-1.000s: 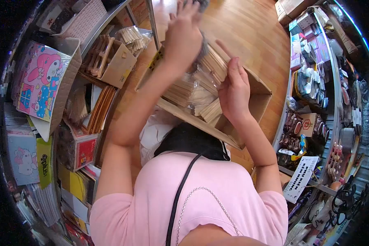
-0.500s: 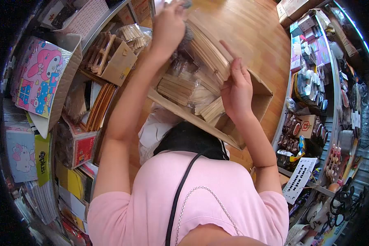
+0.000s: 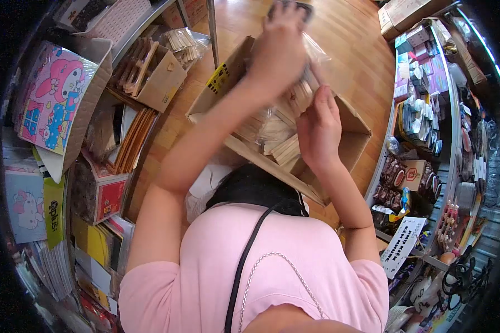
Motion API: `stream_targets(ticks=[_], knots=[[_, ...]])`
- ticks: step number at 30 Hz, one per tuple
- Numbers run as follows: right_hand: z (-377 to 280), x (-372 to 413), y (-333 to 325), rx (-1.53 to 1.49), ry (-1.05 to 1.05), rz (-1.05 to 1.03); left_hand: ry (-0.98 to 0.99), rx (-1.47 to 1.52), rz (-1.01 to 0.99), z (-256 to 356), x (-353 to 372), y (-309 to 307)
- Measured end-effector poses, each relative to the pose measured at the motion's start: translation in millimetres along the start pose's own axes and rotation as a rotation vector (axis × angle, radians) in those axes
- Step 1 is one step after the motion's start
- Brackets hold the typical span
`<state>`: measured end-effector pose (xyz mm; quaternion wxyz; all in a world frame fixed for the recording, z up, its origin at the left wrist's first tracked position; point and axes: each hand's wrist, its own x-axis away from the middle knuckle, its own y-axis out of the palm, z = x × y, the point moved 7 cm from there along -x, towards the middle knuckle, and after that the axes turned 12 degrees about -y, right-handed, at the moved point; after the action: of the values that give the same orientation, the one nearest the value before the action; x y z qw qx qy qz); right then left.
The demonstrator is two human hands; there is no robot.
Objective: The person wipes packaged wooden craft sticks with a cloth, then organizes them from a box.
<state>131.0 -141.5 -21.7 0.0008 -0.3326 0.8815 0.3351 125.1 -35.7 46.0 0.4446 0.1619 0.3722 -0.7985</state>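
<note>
Right hand (image 3: 319, 136) has the stick pack (image 3: 301, 97) gripped over the cardboard box (image 3: 272, 169), probably light but slippery, so I'd pinch its end (can't tell if blurry left hand (image 3: 280, 53) is clenched).

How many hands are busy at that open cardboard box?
2. The left hand, blurred, is above the far part of the cardboard box, by something dark. The right hand is nearer, holding wrapped wooden sticks. No others show.

We see a left rack (image 3: 141, 34) holding a pink basket (image 3: 115, 20) and an open carton (image 3: 168, 83); our right rack (image 3: 455, 116) bears small boxes (image 3: 418, 36) and wrapped packets (image 3: 424, 119).
</note>
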Motion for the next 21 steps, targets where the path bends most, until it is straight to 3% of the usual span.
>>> stream_targets(ticks=[2,3,5,8,12,13,14,16,19,21], knots=[[1,2,0,0.025,-0.010,-0.052,-0.689,0.422,-0.329,-26,-12,-5],[3,2,-3,0.078,0.028,-0.061,-0.332,0.212,-0.085,-47,-13,5],[4,-4,-4,0.126,0.057,-0.073,-0.239,0.210,-0.055,-33,13,14],[-1,-10,-14,0.049,0.032,0.098,-0.031,0.120,-0.089,25,61,16],[-3,-6,-18,0.024,0.015,0.194,-0.053,0.127,-0.026,6,34,16],[-5,-5,-16,0.116,0.031,0.048,0.003,0.090,0.129,-7,21,15],[-5,-1,-11,0.205,0.048,-0.097,0.004,0.088,0.131,-12,10,6],[-4,6,-1,0.216,0.031,-0.005,-0.527,0.301,-0.218,-47,-7,8],[-3,-2,-9,0.209,0.026,-0.058,-0.549,0.331,-0.316,-29,24,18],[0,-10,-17,0.141,0.073,0.060,-0.175,0.194,-0.122,12,55,17]])
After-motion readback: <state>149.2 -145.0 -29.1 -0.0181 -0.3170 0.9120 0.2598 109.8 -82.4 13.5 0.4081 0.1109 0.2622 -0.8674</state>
